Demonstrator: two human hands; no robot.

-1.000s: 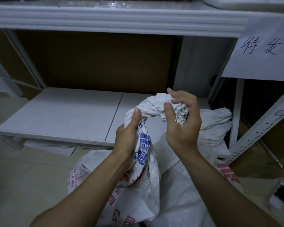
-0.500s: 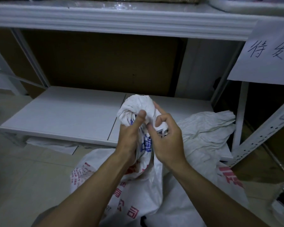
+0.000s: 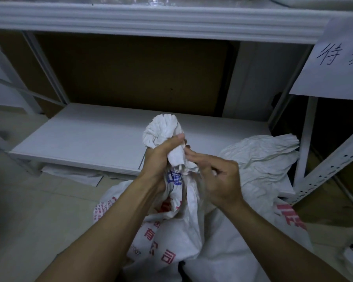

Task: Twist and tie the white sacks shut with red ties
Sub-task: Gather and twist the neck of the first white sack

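Where the white sack (image 3: 183,231) is gathered into a twisted neck, the L hand (image 3: 161,157) grips it tight, fingers wrapped round the fabric & thumb lying across the top, w/ the bunched mouth of the sack puffing out above the fist. R hand (image 3: 220,180) is just beside it on the right, fingers reaching left so the tips touch the folded-down end of the neck. It's motion-blurred, so can't tell if it pinches the fabric or only touches it. Sack body drops below the hands to the floor (image 3: 29,210), printed w/ blue characters right under the L hand & red ones lower down. Behind it to the right a 2nd white sack (image 3: 261,157), crumpled, lies partly on the front of the lower shelf (image 3: 80,139). That shelf is white, w/ a brown board (image 3: 130,74) behind it & the upper shelf (image 3: 151,19) running across the top. A paper sign (image 3: 334,64) w/ handwritten characters hangs from the upper shelf at far right, above a perforated white upright (image 3: 330,165).
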